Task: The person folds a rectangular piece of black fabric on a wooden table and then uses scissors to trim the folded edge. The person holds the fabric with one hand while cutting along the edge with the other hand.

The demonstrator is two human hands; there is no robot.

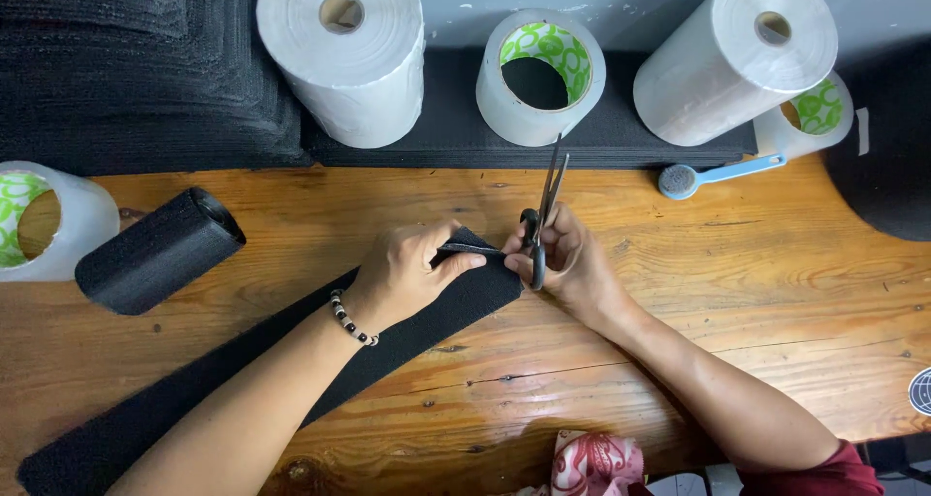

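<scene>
Closest to us, at the bottom edge, lies a scrap of red-and-white patterned cloth [593, 462], and from the lower left corner a long strip of black foam matting [175, 409] runs diagonally up across the wooden table [756, 292] to its middle. Our left hand [402, 268], a beaded bracelet [349, 320] on its wrist, presses down on the upper end of that strip, fingers curled around the strip's folded end edge and pinching it. Just beside it, touching the same end of the strip, our right hand [567, 263] is closed around the black handles of a pair of scissors [543, 215], whose blades point up and away from us, nearly together. So the strip's end sits between the two hands, with the rest trailing off under our left forearm. Farther left a rolled piece of the same black matting [155, 252] rests on the table, next to a white tape roll [44, 223] with a green-printed core. Farther right lies a small blue-handled brush [713, 174]. At the back, on a black mat [446, 118], stand two large white rolls [344, 55] and more tape rolls [540, 77].
</scene>
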